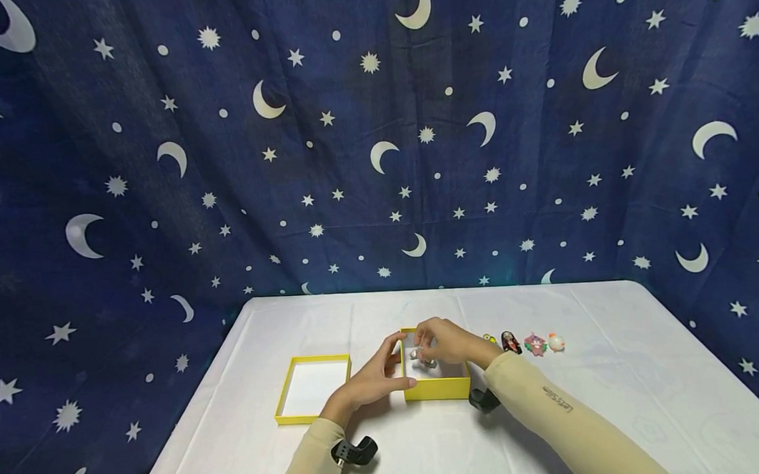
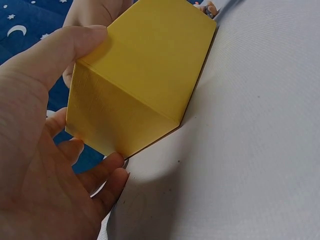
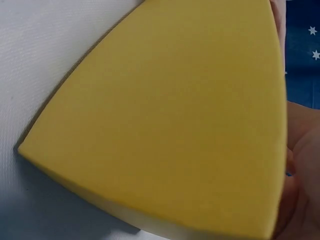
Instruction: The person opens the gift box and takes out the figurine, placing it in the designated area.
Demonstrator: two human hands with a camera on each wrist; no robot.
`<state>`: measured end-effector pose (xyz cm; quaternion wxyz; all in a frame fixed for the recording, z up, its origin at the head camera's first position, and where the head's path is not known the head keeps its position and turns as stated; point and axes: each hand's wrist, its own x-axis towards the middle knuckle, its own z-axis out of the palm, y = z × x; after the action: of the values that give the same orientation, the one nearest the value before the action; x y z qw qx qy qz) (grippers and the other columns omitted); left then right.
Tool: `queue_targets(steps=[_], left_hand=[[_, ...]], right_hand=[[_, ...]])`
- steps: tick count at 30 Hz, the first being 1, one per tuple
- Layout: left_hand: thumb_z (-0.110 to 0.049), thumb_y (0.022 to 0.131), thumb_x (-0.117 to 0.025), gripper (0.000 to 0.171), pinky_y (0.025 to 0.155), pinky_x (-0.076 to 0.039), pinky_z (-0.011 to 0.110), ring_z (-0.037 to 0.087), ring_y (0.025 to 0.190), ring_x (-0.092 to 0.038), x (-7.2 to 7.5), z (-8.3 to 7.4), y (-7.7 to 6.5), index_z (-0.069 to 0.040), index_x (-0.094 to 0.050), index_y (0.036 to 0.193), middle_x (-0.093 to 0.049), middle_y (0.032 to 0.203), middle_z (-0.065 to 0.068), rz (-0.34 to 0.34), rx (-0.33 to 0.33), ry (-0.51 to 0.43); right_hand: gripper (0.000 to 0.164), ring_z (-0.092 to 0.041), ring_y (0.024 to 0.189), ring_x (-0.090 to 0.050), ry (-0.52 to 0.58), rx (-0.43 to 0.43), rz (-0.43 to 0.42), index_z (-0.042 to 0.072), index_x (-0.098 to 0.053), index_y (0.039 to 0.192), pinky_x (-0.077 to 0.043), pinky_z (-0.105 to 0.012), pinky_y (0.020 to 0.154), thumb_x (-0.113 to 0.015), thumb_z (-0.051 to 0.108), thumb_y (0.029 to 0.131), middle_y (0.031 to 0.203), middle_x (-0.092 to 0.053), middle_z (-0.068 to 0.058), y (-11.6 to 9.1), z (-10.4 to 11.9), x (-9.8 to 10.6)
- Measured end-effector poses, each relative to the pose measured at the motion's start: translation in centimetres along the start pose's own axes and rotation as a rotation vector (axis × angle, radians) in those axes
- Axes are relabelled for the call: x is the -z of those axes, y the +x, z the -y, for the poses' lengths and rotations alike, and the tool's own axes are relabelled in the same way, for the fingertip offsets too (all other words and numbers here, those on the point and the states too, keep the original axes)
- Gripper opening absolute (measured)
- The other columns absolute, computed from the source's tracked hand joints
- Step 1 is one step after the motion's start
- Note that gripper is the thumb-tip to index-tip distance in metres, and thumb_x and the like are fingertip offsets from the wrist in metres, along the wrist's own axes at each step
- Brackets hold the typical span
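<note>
A yellow open box [image 1: 437,389] with a white inside stands on the table. My left hand [image 1: 375,377] holds it at the left, with the thumb at the near corner and the fingers at the far left. In the left wrist view the thumb lies on the rim and the fingertips touch the side of the box [image 2: 145,65]. My right hand [image 1: 445,340] reaches down into the box, its fingers pinching a small pale-grey figurine [image 1: 430,364]. The right wrist view is mostly filled by a yellow box wall [image 3: 165,115], which hides the fingertips.
A yellow-rimmed lid [image 1: 313,387], white inside up, lies left of the box. On the right are a dark figurine [image 1: 510,342], a pink flower-like figurine [image 1: 535,344], a round whitish-orange one [image 1: 556,341] and a yellow piece [image 1: 490,338] partly behind the right wrist. A starry curtain [image 1: 374,137] hangs behind the table.
</note>
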<state>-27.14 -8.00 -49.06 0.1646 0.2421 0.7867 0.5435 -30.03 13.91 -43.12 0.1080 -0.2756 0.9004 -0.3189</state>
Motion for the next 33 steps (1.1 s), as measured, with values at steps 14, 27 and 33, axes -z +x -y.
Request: queue_targets(steps=[14, 27, 33], left_hand=[[-0.025, 0.09, -0.074, 0.082, 0.123, -0.032, 0.053, 0.036, 0.151, -0.035, 0.05, -0.26, -0.26, -0.03, -0.024, 0.156, -0.009, 0.171, 0.014, -0.003, 0.012, -0.003], [-0.028, 0.089, -0.075, 0.088, 0.123, -0.031, 0.053, 0.038, 0.151, -0.034, -0.07, -0.28, -0.17, -0.024, -0.022, 0.159, -0.013, 0.17, 0.012, -0.01, 0.015, 0.007], [-0.027, 0.089, -0.075, 0.086, 0.123, -0.032, 0.053, 0.038, 0.15, -0.035, -0.13, -0.18, -0.15, -0.025, -0.023, 0.158, -0.013, 0.17, 0.014, -0.013, 0.007, 0.008]], right_hand=[[0.031, -0.012, 0.071, -0.049, 0.065, 0.101, -0.038, -0.006, -0.065, 0.127, -0.042, -0.021, 0.057, -0.057, 0.006, 0.1, 0.095, -0.066, -0.013, -0.35, -0.59, 0.36], [0.036, -0.013, 0.083, -0.059, 0.069, 0.019, -0.106, -0.002, -0.062, 0.135, -0.052, -0.032, 0.074, -0.045, 0.008, 0.105, 0.132, -0.066, -0.019, -0.67, -0.73, 0.27], [0.035, -0.011, 0.068, -0.053, 0.1, 0.033, -0.106, 0.001, -0.064, 0.133, -0.048, -0.028, 0.064, -0.043, 0.006, 0.105, 0.126, -0.067, -0.021, -0.86, -0.83, 0.5]])
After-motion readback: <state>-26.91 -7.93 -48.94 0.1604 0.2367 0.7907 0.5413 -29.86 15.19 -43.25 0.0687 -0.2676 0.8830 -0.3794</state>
